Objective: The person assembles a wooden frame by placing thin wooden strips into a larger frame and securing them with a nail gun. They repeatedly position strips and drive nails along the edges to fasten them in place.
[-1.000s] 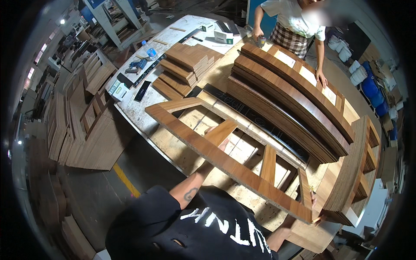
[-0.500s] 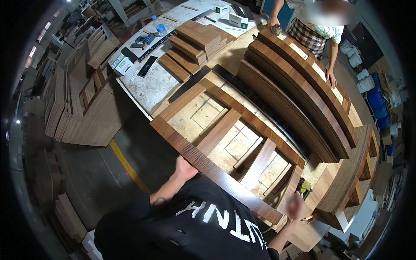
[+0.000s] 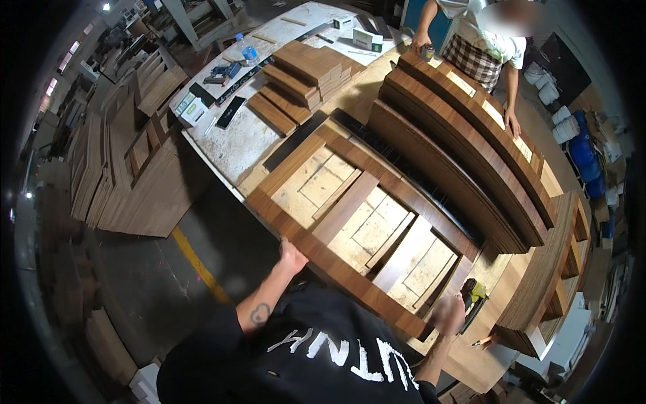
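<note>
The wooden frame (image 3: 336, 264) lies over the near side of the bench (image 3: 215, 153); left hand (image 3: 292, 256) against its near rail, right hand (image 3: 449, 315) blurred at its right end; whether either pinches, I can't tell; it looks stiff, probably heavyish, best held by 2 opposite ends.

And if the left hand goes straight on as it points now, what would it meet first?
Most likely the wooden frame's near rail: the left hand seems to be touching its edge, though depth there is hard to judge.
</note>
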The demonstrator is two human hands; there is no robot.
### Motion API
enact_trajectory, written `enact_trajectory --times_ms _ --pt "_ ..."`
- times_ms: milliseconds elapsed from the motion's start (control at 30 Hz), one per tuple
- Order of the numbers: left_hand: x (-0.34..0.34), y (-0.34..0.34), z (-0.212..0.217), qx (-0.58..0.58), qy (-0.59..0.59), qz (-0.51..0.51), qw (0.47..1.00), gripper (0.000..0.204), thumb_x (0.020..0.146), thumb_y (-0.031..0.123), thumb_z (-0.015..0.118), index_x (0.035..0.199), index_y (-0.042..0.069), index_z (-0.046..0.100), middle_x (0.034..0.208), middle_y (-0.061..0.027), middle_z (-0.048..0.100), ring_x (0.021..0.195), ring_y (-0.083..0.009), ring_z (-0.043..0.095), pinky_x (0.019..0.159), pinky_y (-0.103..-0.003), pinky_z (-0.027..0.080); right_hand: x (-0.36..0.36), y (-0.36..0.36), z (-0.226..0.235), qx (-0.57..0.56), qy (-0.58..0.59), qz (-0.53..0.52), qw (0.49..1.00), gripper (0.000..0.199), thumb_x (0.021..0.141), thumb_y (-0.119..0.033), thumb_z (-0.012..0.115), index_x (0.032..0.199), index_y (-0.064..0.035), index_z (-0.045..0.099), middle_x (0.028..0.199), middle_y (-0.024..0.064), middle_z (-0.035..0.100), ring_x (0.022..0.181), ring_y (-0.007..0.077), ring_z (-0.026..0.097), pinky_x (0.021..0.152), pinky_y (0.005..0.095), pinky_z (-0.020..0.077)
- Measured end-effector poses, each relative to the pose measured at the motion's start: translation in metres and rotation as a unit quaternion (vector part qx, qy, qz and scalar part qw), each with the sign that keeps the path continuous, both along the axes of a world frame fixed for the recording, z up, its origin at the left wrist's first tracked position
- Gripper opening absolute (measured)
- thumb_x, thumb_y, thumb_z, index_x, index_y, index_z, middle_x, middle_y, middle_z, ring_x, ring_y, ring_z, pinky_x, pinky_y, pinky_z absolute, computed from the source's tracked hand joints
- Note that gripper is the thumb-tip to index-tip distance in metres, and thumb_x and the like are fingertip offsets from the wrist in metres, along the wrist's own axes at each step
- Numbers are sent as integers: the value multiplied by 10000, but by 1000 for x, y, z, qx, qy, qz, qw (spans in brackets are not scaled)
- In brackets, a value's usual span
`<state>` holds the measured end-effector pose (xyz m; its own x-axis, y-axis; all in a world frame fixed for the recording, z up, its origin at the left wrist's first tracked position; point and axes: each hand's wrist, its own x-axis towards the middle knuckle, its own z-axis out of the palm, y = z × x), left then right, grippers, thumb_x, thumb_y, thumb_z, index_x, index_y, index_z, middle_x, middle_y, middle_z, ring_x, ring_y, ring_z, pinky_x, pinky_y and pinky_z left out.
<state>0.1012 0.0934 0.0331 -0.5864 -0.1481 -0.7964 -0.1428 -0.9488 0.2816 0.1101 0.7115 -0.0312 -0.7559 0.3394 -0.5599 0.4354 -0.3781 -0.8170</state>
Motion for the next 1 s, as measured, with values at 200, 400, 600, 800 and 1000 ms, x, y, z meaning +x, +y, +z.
enact_trajectory --times_ms 200,400,600,800,1000 --pt "-18 -42 3 -327 -155 -496 790 896 945 730 503 1214 -123 562 996 -281 690 771 -322 741 665 -386 641 1 1 -36 216 31 70 973 518 965 -237 695 1373 52 558 1226 107 654 1103 222 612 970 344 478" --pt "-6 -8 -21 -363 -153 -275 877 691 937 493 699 1209 -122 539 991 -218 644 830 -295 685 751 -401 612 -13 -28 -34 430 -3 78 899 591 908 -253 739 1368 63 546 1194 186 674 1108 250 645 977 362 503" --pt "-16 -11 7 -247 -153 -185 939 1003 882 460 762 1508 -136 254 1455 -422 341 1249 -486 526 1027 -501 525 -41 -98 31 494 -35 72 866 725 857 -381 761 1404 33 525 1208 240 679 1081 342 672 964 397 514" --pt "-30 -7 16 -227 -162 -183 943 1096 853 501 774 1537 -108 172 1508 -400 233 1321 -512 424 1070 -552 470 -46 -106 36 463 -87 40 881 731 884 -412 752 1416 31 519 1296 224 635 1162 307 629 1010 390 483" --pt "-32 -19 28 -197 -157 -173 952 1202 810 584 794 1579 -55 126 1532 -417 180 1355 -563 377 1080 -574 459 -52 -114 25 530 -96 37 841 812 757 -320 824 1400 70 517 1340 293 606 1257 408 584 1098 432 444"
